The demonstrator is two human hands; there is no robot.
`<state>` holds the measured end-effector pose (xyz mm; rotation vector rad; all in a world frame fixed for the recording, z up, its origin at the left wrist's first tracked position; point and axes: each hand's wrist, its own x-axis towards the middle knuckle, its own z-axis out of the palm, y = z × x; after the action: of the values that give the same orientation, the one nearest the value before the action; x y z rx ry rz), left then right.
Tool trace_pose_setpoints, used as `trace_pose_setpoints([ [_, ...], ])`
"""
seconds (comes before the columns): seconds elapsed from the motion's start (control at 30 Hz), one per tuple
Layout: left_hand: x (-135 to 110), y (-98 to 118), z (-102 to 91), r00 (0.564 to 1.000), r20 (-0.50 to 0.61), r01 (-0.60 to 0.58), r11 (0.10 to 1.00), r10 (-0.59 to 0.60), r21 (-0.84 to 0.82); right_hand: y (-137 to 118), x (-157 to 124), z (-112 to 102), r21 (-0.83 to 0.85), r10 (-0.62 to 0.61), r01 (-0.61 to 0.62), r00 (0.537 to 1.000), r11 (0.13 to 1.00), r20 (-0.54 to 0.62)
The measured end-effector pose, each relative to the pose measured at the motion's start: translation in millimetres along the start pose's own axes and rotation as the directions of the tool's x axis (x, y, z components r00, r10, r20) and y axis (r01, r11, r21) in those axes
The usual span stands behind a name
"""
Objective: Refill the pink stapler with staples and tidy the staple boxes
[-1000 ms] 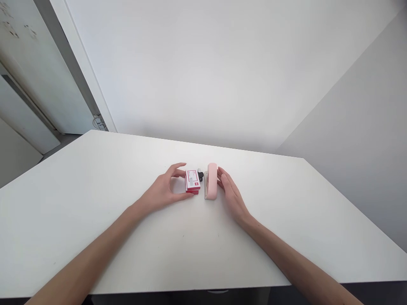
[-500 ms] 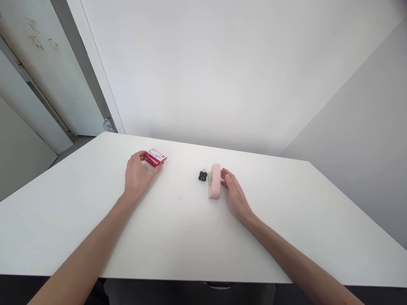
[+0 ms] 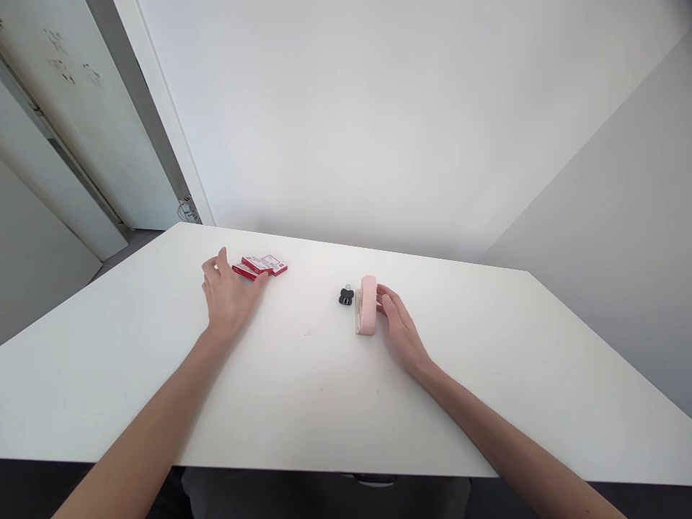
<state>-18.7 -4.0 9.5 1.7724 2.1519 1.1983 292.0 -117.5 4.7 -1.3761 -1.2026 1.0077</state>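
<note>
Three small red-and-white staple boxes (image 3: 256, 265) lie fanned out and overlapping at the left. My left hand (image 3: 230, 288) is open beside them, its fingers spread and raised, the thumb close to the near edge of the boxes; whether it touches them I cannot tell. A pale pink stapler (image 3: 368, 305) stands near the middle of the table. Along its right side rests my right hand (image 3: 398, 324), open with bent fingers; the fingertips are at the stapler, partly hidden by it. Just left of the stapler lies a small black staple remover (image 3: 346, 295).
The white table (image 3: 303, 404) runs up to a white wall (image 3: 346, 130) at the back. A grey wall borders it at the right. Cables (image 3: 187, 209) hang beyond the table's far left corner, beside a door-like panel (image 3: 102, 115).
My left hand has let go of the red-and-white staple boxes and drawn back slightly left, fingers spreading. The stacked boxes now lie fanned out. My right hand stays by the stapler.
</note>
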Motion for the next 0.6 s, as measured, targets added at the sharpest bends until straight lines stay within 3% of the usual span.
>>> trace_pose_setpoints([
  [0.23,-0.5,-2.6,4.7,0.996,-0.082,-0.02,0.994,0.029,0.109,-1.9,-1.8,1.0,-0.011,-0.001,0.001,1.0,1.0,0.0],
  [0.37,-1.7,-6.0,8.7,0.995,-0.008,-0.099,0.989,0.1,0.112,-3.1,-2.5,1.6,-0.013,-0.001,0.001,1.0,1.0,0.0],
  [0.6,-6.8,-4.2,8.6,0.955,0.179,-0.264,0.952,0.236,0.154,-2.0,-2.4,0.4,-0.045,-0.021,0.021,1.0,0.999,0.0],
])
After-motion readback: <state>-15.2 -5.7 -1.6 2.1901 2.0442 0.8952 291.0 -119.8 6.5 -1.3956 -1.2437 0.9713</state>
